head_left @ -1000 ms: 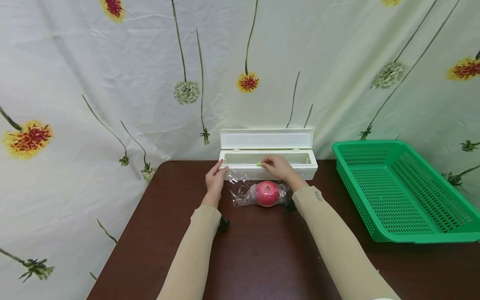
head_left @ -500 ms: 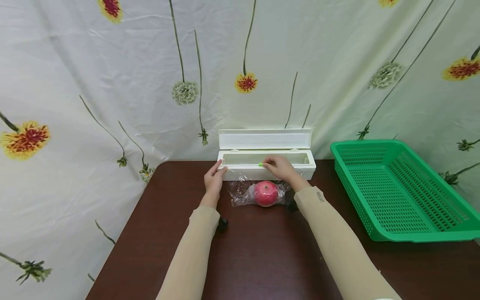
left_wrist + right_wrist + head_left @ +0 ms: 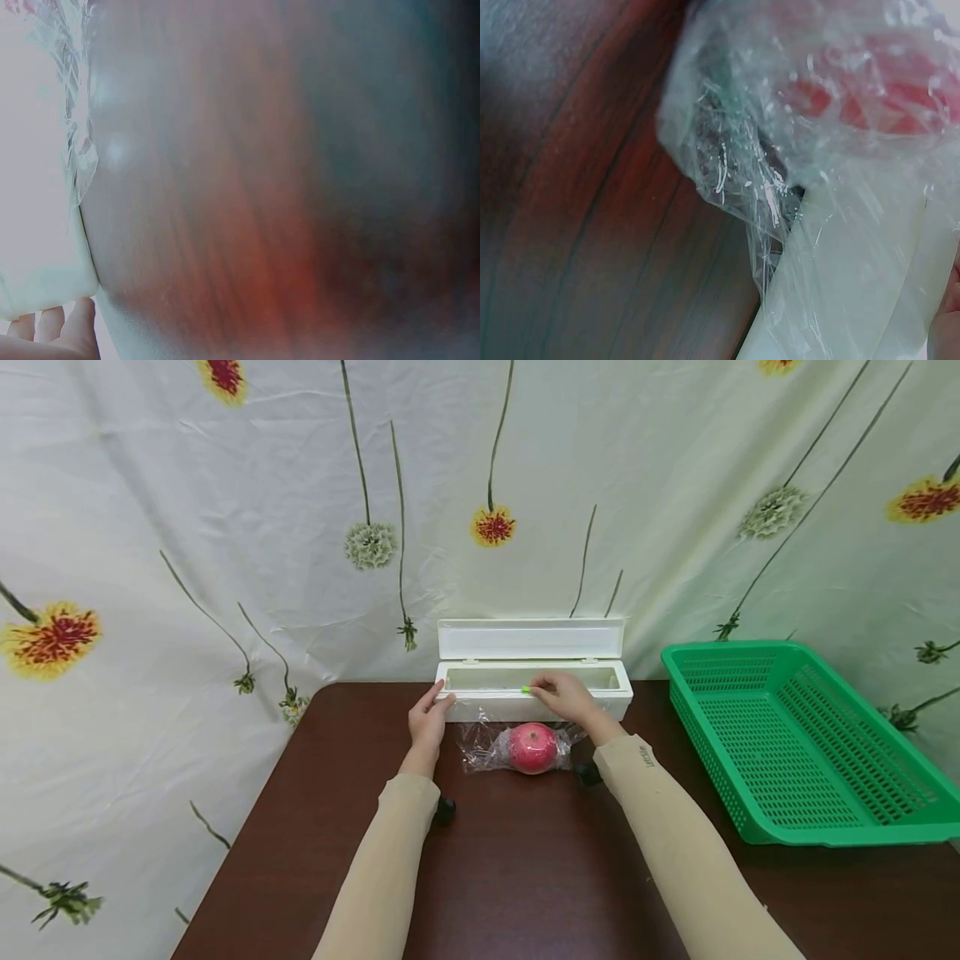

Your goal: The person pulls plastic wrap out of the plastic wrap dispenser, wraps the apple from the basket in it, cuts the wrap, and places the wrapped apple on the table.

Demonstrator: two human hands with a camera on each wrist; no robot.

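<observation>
A long white cling film dispenser (image 3: 534,706) stands at the back of the table, its lid raised. My left hand (image 3: 427,722) grips its left end; in the left wrist view, fingertips (image 3: 79,319) lie against that end. With my right hand (image 3: 564,695) I pinch a small bright green slide cutter (image 3: 526,689) on the dispenser's front top edge. Clear cling film (image 3: 480,745) hangs over the front and wraps a red round fruit (image 3: 532,748), perhaps an apple or pomegranate, lying before the dispenser. The right wrist view shows the crumpled film (image 3: 757,165) up close.
A green perforated plastic basket (image 3: 761,835) stands at the right of the dark brown table (image 3: 517,868). Behind the table hangs a white flowered cloth (image 3: 300,468). Black wrist devices show beneath both forearms.
My right hand and the green slide cutter have moved a little to the right along the dispenser's edge. The left hand keeps its place on the left end.
</observation>
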